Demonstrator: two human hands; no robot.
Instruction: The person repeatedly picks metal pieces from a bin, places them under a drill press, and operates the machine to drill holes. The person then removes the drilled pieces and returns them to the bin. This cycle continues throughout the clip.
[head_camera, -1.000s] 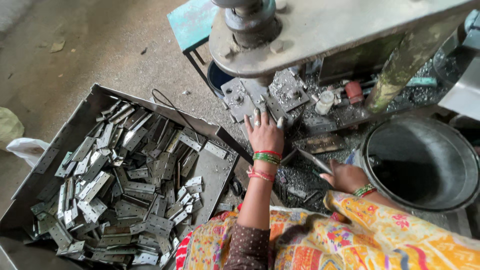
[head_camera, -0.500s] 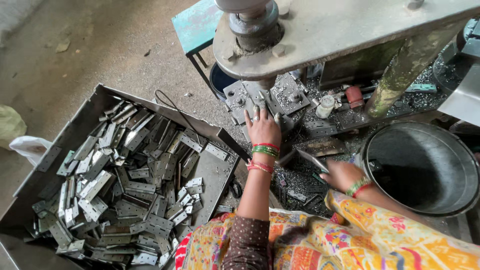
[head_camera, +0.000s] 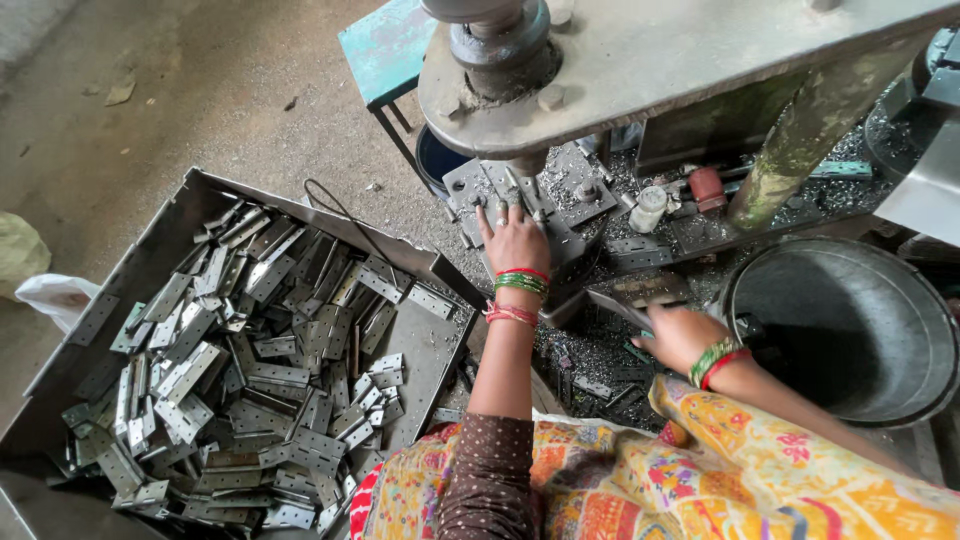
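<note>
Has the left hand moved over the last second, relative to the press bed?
Yes. The left hand has slid forward along the press bed, farther under the press head, fingers now on the die plate.

Brown dotted sleeve, bright floral yellow-orange garment, red and green bangles above both hands (head_camera: 515, 240)

A teal stool (head_camera: 388, 45) stands on the dusty concrete floor (head_camera: 180, 90) at the top, beside the press. A round dark metal tub (head_camera: 850, 330) sits at the right, apparently empty inside. Near the green-painted press column (head_camera: 795, 145) lie a small white bottle (head_camera: 648, 210) and a red cylinder (head_camera: 707, 186). At the far left edge a white plastic bag (head_camera: 55, 297) lies just beside a yellowish sack (head_camera: 18, 252).
</note>
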